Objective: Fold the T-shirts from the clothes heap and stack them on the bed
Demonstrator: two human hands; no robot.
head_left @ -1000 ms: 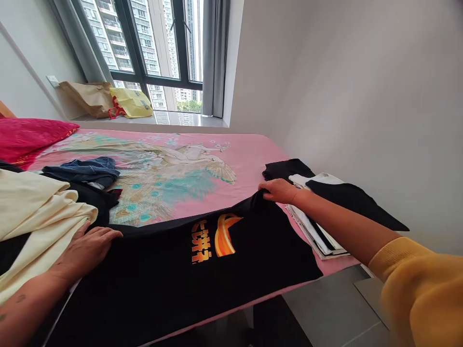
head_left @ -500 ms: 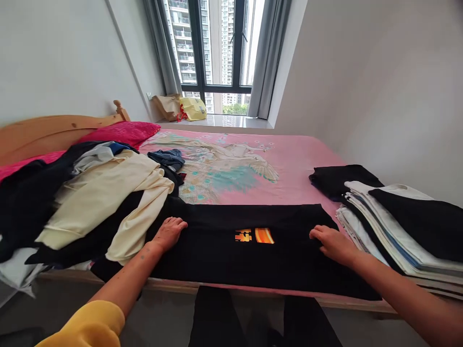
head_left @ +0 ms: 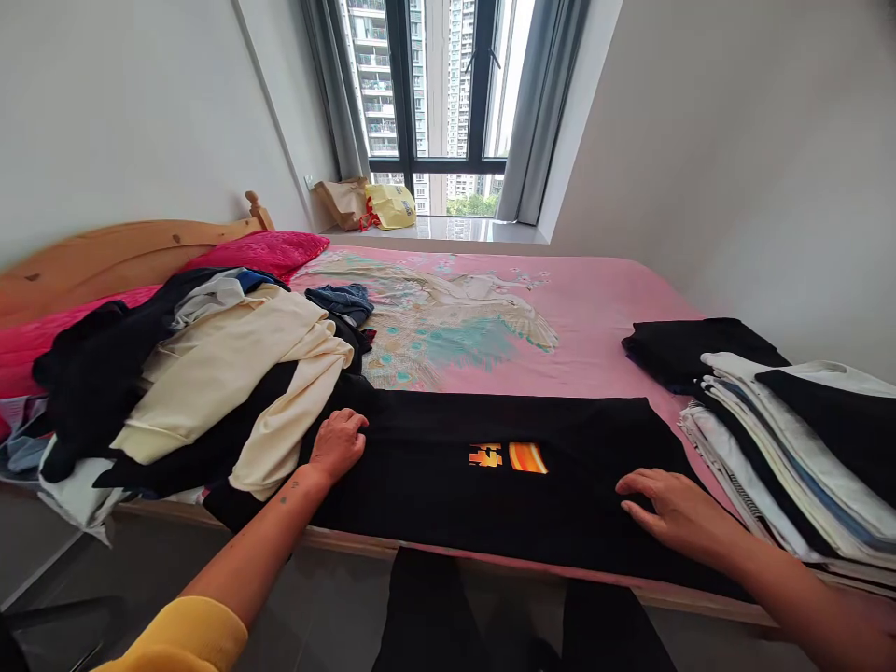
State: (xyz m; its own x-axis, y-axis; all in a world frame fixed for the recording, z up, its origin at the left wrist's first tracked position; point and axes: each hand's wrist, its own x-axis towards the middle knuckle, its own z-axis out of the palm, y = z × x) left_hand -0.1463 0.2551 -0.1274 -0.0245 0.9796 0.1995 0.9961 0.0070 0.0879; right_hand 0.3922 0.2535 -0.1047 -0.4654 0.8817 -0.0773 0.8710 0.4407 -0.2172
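A black T-shirt (head_left: 448, 485) with an orange print (head_left: 509, 456) lies folded into a long band across the near edge of the pink bed (head_left: 588, 308). My left hand (head_left: 337, 441) rests on its left end, fingers curled on the cloth, beside a heap of loose cream and black clothes (head_left: 210, 383). My right hand (head_left: 668, 509) lies flat on the shirt's right end with fingers stretched out, close to a stack of folded clothes (head_left: 791, 439).
Red pillows (head_left: 259, 252) and a wooden headboard (head_left: 105, 257) are at the left. Paper and yellow bags (head_left: 368, 203) sit on the window sill at the back. A folded black garment (head_left: 672, 345) lies behind the stack. The bed's wooden edge runs below the shirt.
The shirt's far half has been folded over toward me, so only part of the print shows. Both hands came down to the near edge; the right hand slid slightly nearer and flattened.
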